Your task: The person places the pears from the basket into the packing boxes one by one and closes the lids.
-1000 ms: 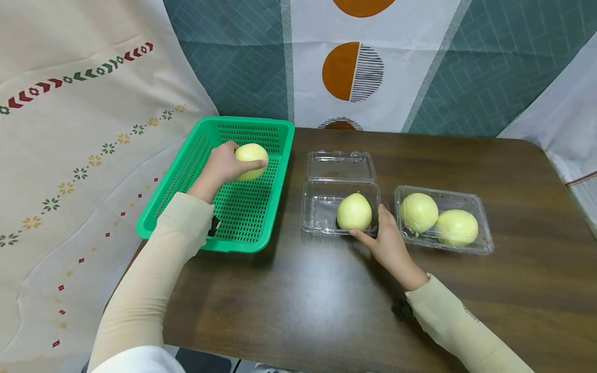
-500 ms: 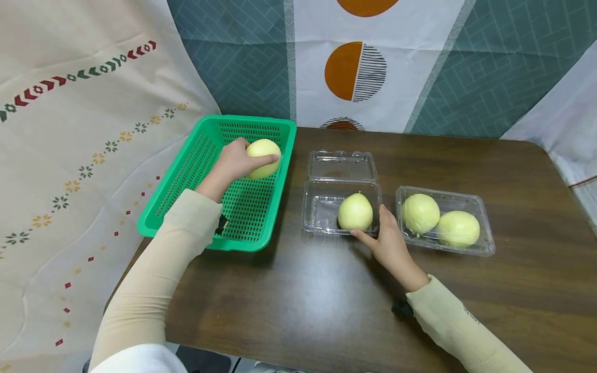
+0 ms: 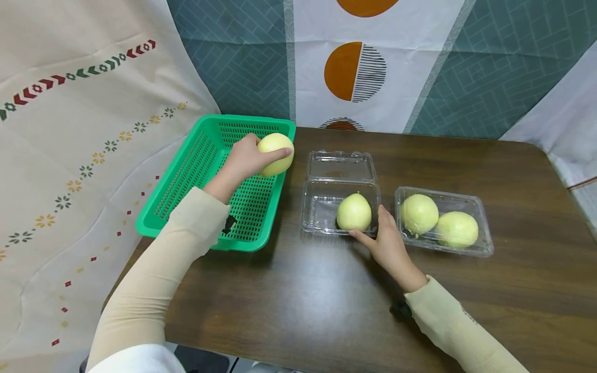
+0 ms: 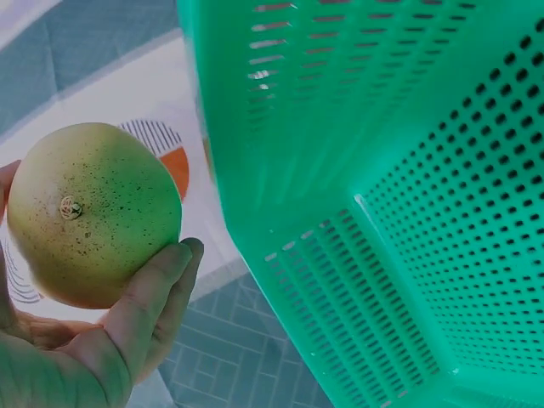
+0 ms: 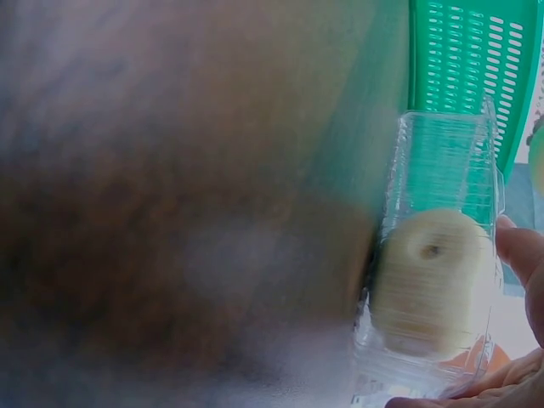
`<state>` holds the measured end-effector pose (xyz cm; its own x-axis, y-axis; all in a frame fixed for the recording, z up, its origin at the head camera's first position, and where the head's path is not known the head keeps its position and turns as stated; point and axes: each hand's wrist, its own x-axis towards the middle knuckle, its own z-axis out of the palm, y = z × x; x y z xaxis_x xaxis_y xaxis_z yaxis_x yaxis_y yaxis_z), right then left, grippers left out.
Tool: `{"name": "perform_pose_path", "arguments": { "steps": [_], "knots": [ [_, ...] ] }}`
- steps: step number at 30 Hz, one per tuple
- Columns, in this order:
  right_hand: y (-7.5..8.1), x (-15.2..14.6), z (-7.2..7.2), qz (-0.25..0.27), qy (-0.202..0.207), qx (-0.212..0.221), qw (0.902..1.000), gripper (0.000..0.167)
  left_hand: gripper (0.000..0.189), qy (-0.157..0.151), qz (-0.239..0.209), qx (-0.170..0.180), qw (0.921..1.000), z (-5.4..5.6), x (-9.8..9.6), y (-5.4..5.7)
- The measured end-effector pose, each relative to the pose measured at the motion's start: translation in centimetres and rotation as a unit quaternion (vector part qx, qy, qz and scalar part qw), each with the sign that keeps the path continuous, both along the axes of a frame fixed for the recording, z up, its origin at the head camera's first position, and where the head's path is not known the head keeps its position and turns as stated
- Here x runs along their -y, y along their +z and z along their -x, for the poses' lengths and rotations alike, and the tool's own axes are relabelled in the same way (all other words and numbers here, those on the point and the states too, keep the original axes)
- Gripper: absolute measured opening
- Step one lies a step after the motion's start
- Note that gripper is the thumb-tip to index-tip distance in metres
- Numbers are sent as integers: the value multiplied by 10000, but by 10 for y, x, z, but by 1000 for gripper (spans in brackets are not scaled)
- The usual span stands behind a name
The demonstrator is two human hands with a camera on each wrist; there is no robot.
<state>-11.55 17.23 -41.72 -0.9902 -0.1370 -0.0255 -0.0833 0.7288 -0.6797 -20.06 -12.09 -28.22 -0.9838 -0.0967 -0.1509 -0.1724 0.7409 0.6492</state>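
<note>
My left hand (image 3: 245, 160) grips a pale yellow-green pear (image 3: 276, 154) over the right rim of the green basket (image 3: 142, 217). In the left wrist view, this pear (image 4: 93, 212) shows its speckled blossom end between thumb and fingers. My right hand (image 3: 389, 248) holds the near right corner of an open clear plastic box (image 3: 322, 215), thumb at the front rim and fingers along the right side. One pear (image 3: 354, 211) sits upright in the box's right half. The right wrist view shows this pear (image 5: 429, 280) through the plastic wall.
Right of the open box, another clear plastic box (image 3: 485, 241) contains two pears (image 3: 420, 213). The open box's lid (image 3: 340, 166) lies folded back. Everything stands on a dark wooden table (image 3: 317, 305), with patterned cloth (image 3: 238, 62) hanging behind and at the sides.
My left hand has carried the pear rightward and slightly up, from over the basket's middle to its right rim. My right hand, the box and the other pears have stayed in place.
</note>
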Motion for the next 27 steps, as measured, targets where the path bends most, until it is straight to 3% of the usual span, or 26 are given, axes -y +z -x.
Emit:
{"name": "perform_pose_path", "arguments": {
  "steps": [12,19,27],
  "knots": [
    [-3,1,-1,54,-16,13,10000,93,76,-49,-136,-5,9999,0,-25,8],
    [-3,1,0,-9,-8,-48,10000,94,77,-45,-295,162,9994,-1,-39,6],
    [-2,1,1,-33,18,-50,10000,94,79,-59,-347,11,9994,0,-53,5]
  ]
}}
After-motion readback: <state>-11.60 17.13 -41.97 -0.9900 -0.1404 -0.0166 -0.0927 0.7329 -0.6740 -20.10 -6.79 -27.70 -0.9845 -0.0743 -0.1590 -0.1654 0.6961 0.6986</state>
